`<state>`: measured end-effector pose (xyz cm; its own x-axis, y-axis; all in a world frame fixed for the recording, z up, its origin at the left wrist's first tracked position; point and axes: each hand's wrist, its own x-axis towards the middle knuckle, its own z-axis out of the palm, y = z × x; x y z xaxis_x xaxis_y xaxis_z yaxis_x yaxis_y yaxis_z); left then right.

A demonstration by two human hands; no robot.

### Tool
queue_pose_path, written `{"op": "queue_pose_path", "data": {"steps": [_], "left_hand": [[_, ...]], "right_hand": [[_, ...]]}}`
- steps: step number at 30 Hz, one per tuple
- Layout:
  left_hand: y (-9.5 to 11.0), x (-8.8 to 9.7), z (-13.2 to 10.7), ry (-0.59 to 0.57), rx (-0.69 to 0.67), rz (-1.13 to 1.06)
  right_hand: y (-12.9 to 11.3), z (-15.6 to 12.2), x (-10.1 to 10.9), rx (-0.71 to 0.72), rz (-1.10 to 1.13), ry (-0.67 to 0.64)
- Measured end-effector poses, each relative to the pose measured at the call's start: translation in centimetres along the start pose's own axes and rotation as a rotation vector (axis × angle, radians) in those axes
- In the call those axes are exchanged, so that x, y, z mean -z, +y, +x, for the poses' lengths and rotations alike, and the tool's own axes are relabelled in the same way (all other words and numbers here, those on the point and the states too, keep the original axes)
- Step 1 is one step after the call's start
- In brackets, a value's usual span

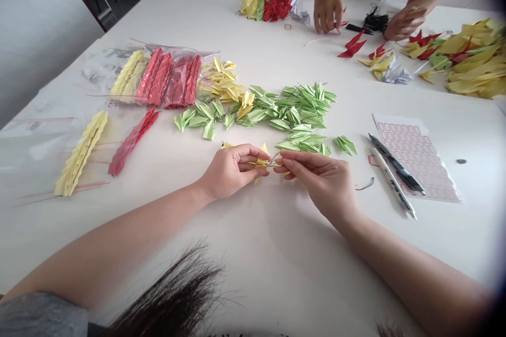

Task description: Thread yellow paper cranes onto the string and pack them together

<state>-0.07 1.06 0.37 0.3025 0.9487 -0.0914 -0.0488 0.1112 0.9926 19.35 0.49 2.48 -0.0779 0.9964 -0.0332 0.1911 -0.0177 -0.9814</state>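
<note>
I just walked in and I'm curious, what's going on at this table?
A person's left hand holds a yellow origami crane while the right hand pinches a thin wire beside it. Loose green origami cranes lie just beyond. Further left are strung yellow cranes and strung red cranes, with more in a plastic bag. Across the table, a co-worker's hands work near loose red cranes.

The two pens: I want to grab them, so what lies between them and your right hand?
In the head view, a small curled wire lies between the right hand and the pens.
</note>
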Motion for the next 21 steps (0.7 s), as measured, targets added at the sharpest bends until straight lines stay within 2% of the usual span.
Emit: {"op": "queue_pose_path", "data": {"steps": [4,10,15,21], "left_hand": [[-0.07,-0.03,-0.01,0.014,0.003,-0.028],[-0.19,-0.04,-0.04,0.001,-0.022,-0.004],[-0.25,-0.02,-0.05,-0.033,-0.02,-0.026],[-0.13,0.01,0.01,-0.028,-0.007,-0.044]], "right_hand": [[0.09,-0.02,0.31,0.101,-0.177,-0.057],[0.52,0.4,0.68,0.344,-0.489,-0.189],[0.62,0.21,0.62,0.318,-0.53,-0.274],[0.46,0.12,0.68,0.331,-0.507,-0.267]]}}
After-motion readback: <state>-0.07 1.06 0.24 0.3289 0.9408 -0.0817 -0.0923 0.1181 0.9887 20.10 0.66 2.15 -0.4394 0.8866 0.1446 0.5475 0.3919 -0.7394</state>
